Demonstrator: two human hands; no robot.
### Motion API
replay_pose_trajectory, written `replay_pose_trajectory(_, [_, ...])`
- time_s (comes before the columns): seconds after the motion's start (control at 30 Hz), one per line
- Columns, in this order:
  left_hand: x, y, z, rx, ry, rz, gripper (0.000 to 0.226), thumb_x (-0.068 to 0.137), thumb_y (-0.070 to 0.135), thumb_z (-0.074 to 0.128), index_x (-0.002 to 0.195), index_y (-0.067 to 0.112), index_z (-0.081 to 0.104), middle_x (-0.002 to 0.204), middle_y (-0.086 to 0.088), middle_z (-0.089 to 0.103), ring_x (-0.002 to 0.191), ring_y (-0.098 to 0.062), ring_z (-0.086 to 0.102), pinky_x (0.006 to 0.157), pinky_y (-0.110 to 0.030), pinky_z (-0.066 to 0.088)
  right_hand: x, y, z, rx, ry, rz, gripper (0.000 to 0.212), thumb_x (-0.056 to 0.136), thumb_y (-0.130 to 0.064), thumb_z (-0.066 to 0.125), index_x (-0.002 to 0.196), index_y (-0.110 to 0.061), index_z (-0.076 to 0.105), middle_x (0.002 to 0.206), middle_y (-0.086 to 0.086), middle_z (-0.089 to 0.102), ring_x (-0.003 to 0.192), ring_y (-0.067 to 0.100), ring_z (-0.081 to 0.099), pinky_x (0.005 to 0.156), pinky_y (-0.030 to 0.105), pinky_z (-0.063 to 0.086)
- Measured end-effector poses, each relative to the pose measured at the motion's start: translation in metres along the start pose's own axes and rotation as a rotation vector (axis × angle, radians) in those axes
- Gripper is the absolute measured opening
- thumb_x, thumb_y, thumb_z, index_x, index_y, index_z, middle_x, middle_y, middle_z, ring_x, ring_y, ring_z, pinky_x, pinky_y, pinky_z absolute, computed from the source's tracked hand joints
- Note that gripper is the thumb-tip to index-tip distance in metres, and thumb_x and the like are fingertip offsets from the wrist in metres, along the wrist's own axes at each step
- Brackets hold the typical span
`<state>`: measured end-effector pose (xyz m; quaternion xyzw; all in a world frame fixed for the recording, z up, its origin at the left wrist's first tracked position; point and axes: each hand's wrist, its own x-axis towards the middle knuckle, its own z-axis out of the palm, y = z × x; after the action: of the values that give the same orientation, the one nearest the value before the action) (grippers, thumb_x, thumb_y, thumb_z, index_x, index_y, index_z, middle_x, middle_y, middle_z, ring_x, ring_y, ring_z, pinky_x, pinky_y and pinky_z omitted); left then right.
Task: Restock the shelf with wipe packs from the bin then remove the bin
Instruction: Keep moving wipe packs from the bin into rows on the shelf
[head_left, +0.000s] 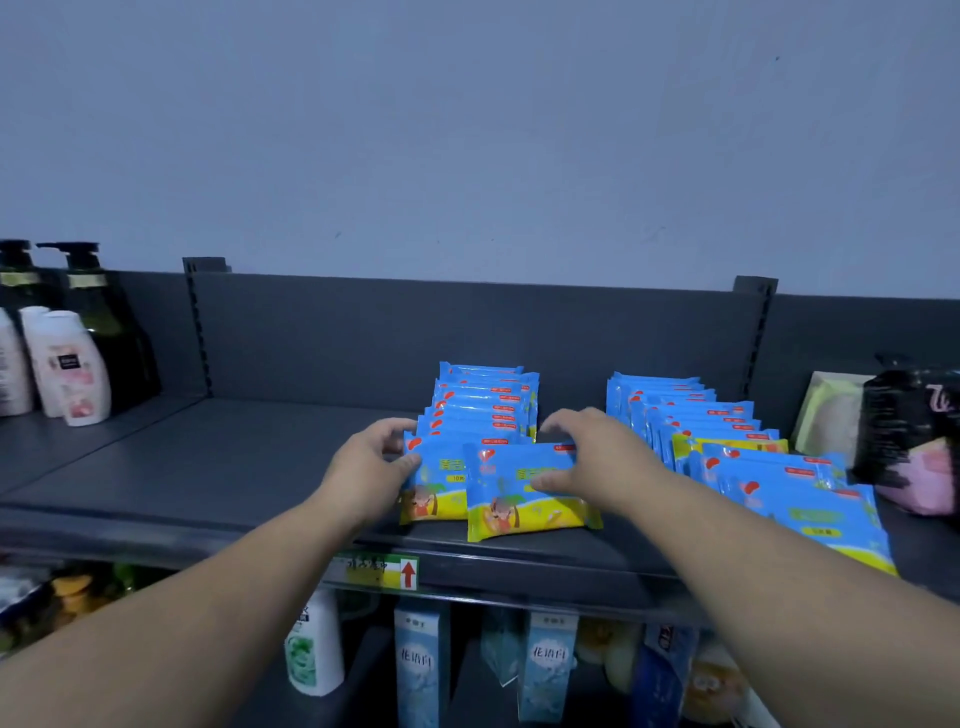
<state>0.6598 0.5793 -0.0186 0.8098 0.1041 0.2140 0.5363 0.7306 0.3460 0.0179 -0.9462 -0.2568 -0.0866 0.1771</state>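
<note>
Two rows of blue and yellow wipe packs stand on the dark grey shelf (218, 467). At the front of the middle row (483, 405), my right hand (587, 457) grips the frontmost pack (524, 504) by its upper right corner. My left hand (369, 467) grips the pack (434, 493) just behind it at its left edge. The right row (727, 441) leans forward, its front packs lying nearly flat. No bin is in view.
Pump bottles (83, 322) and white lotion bottles (67, 364) fill the shelf's left end. A black and pink package (914, 441) sits at the right end. Below the shelf edge with its price tag (379, 571) stand cartons and a white bottle (314, 649).
</note>
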Motion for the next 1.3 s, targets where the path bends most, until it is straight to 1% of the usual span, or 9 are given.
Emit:
replay_pose_trajectory(0.1, [-0.003, 0.004, 0.004, 0.074, 0.034, 0.043, 0.027, 0.095, 0.012, 0.056, 0.104, 0.038, 0.054, 0.099, 0.013, 0.065, 0.089, 0.001, 0.060, 0.062, -0.014, 0.044, 0.000, 0.002, 0.010, 0.076, -0.022, 0.020, 0.061, 0.070, -0.048, 0.080, 0.123, -0.034, 0.054, 0.120, -0.004, 0.054, 0.108, 0.014, 0.056, 0.091, 0.030, 0.047])
replay_pose_trajectory(0.3, [-0.005, 0.011, 0.008, 0.060, 0.007, 0.018, 0.018, 0.097, 0.026, 0.054, 0.110, 0.038, 0.051, 0.106, 0.016, 0.063, 0.096, -0.004, 0.060, 0.075, -0.023, 0.048, -0.004, -0.012, 0.025, 0.176, 0.011, -0.007, 0.082, 0.074, -0.052, 0.075, 0.143, -0.028, 0.037, 0.137, -0.004, 0.042, 0.124, 0.015, 0.045, 0.100, 0.028, 0.040])
replay_pose_trajectory(0.5, [-0.008, 0.009, 0.008, 0.218, -0.148, -0.049, 0.069, 0.063, 0.041, 0.086, 0.119, 0.038, 0.047, 0.101, 0.022, 0.067, 0.091, 0.003, 0.065, 0.080, -0.020, 0.051, -0.004, -0.017, 0.030, 0.151, -0.029, -0.027, 0.071, 0.076, -0.055, 0.072, 0.135, -0.023, 0.049, 0.135, -0.004, 0.047, 0.121, 0.014, 0.048, 0.099, 0.029, 0.042])
replay_pose_trajectory(0.67, [-0.011, 0.022, 0.010, 0.361, -0.186, -0.075, 0.076, 0.067, 0.037, 0.085, 0.128, 0.033, 0.040, 0.098, 0.027, 0.057, 0.094, -0.004, 0.062, 0.088, -0.025, 0.049, 0.000, -0.014, 0.028, 0.235, -0.075, -0.006, 0.098, 0.071, -0.052, 0.078, 0.147, -0.019, 0.026, 0.144, -0.004, 0.035, 0.128, 0.015, 0.043, 0.105, 0.030, 0.039])
replay_pose_trajectory(0.8, [-0.008, 0.026, 0.008, 0.400, -0.218, -0.080, 0.094, 0.068, 0.036, 0.085, 0.144, 0.032, 0.030, 0.113, 0.018, 0.059, 0.099, -0.007, 0.062, 0.087, -0.024, 0.048, 0.007, -0.010, 0.026, 0.310, -0.133, -0.010, 0.105, 0.066, -0.049, 0.083, 0.148, -0.023, 0.022, 0.140, -0.006, 0.045, 0.124, 0.015, 0.048, 0.102, 0.031, 0.042])
replay_pose_trajectory(0.97, [-0.009, 0.029, 0.007, 0.389, -0.213, -0.070, 0.092, 0.073, 0.029, 0.083, 0.147, 0.026, 0.028, 0.104, 0.025, 0.049, 0.093, -0.003, 0.054, 0.084, -0.019, 0.040, 0.010, -0.008, 0.033, 0.325, -0.119, -0.053, 0.116, 0.066, -0.051, 0.082, 0.152, -0.028, 0.007, 0.146, -0.009, 0.041, 0.128, 0.015, 0.046, 0.103, 0.032, 0.042])
replay_pose_trajectory(1.1, [-0.008, 0.027, 0.004, 0.340, -0.206, -0.060, 0.100, 0.073, 0.023, 0.083, 0.151, 0.021, 0.020, 0.123, 0.019, 0.048, 0.100, 0.002, 0.047, 0.086, -0.015, 0.036, 0.012, -0.008, 0.037, 0.337, -0.098, -0.090, 0.116, 0.065, -0.051, 0.082, 0.152, -0.031, 0.008, 0.147, -0.010, 0.040, 0.128, 0.015, 0.045, 0.104, 0.031, 0.041])
replay_pose_trajectory(1.17, [-0.006, 0.026, 0.003, 0.335, -0.215, -0.057, 0.099, 0.073, 0.023, 0.083, 0.150, 0.020, 0.022, 0.115, 0.023, 0.048, 0.094, 0.005, 0.048, 0.083, -0.012, 0.037, 0.015, -0.005, 0.038, 0.342, -0.101, -0.098, 0.117, 0.063, -0.055, 0.082, 0.152, -0.032, 0.008, 0.148, -0.011, 0.039, 0.130, 0.015, 0.043, 0.104, 0.032, 0.041])
replay_pose_trajectory(1.3, [0.002, 0.024, 0.003, 0.289, -0.266, -0.068, 0.087, 0.073, 0.016, 0.083, 0.144, 0.021, 0.034, 0.092, 0.032, 0.049, 0.069, 0.023, 0.046, 0.055, 0.002, 0.038, 0.022, 0.002, 0.039, 0.355, -0.144, -0.083, 0.125, 0.054, -0.065, 0.081, 0.150, -0.039, 0.005, 0.150, -0.014, 0.034, 0.134, 0.014, 0.037, 0.108, 0.035, 0.038])
